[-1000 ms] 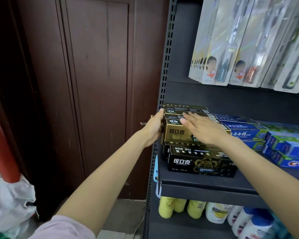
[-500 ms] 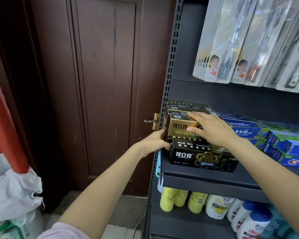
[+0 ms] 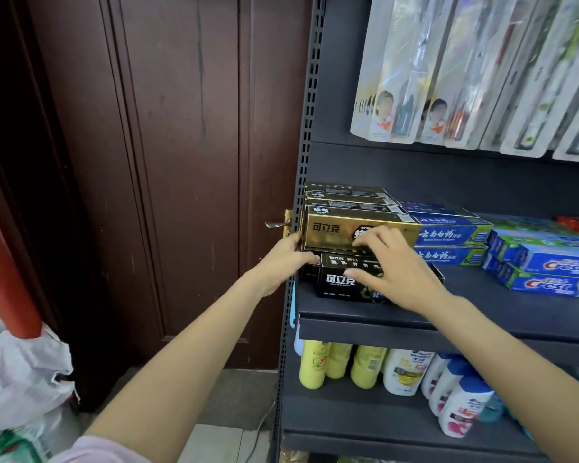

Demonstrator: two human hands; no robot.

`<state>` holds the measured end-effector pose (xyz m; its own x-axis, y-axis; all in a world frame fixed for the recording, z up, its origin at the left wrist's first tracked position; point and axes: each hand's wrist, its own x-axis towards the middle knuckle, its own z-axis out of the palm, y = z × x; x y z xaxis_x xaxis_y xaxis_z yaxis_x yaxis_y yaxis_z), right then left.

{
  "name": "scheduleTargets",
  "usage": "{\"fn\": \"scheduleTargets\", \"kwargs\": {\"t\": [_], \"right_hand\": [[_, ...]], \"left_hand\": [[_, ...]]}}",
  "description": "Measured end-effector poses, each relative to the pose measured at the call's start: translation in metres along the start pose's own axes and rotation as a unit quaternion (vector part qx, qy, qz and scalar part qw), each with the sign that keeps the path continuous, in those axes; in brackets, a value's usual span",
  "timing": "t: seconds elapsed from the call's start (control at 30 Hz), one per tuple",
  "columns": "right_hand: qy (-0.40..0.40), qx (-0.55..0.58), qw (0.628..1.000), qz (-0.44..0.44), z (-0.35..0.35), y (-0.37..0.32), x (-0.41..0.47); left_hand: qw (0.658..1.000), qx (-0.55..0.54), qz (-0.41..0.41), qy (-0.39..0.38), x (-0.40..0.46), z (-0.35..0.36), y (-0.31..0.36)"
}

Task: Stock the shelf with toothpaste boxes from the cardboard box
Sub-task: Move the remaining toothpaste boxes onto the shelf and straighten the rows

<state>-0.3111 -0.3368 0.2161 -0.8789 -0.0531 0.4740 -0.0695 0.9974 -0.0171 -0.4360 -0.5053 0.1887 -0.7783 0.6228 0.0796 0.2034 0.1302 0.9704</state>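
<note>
A stack of gold toothpaste boxes (image 3: 328,230) lies at the left end of the dark grey shelf (image 3: 482,315), on top of black toothpaste boxes (image 3: 336,282). My left hand (image 3: 279,264) presses against the left end of the stack, thumb on the gold box, fingers curled at the black box's end. My right hand (image 3: 393,270) lies flat with spread fingers on the front faces of the gold box and the black box. Neither box is lifted. The cardboard box is out of view.
Blue toothpaste boxes (image 3: 448,235) and Crest boxes (image 3: 549,265) fill the shelf to the right. Toothbrush packs (image 3: 448,78) hang above. Shampoo bottles (image 3: 401,372) stand on the lower shelf. A brown door (image 3: 181,162) with a handle (image 3: 276,224) is to the left, a white sack (image 3: 20,379) below.
My right hand has slid from the top of the gold box down onto the front faces. My left hand has dropped a little along the stack's left end.
</note>
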Motion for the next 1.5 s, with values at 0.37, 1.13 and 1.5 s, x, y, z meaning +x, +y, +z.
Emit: {"fn": "scheduleTargets", "kwargs": {"t": [0.37, 1.13, 1.5], "right_hand": [[-0.010, -0.088, 0.995, -0.053, 0.019, 0.009, -0.001], [0.066, 0.030, 0.994, 0.083, 0.003, 0.023, -0.010], [0.039, 0.140, 0.966, 0.214, -0.005, 0.033, 0.016]], "left_hand": [[0.998, -0.050, 0.010, 0.033, -0.002, 0.018, 0.001], [0.989, 0.055, -0.035, 0.133, -0.004, 0.030, 0.009], [0.979, 0.108, -0.008, 0.172, 0.006, 0.031, 0.036]]}}
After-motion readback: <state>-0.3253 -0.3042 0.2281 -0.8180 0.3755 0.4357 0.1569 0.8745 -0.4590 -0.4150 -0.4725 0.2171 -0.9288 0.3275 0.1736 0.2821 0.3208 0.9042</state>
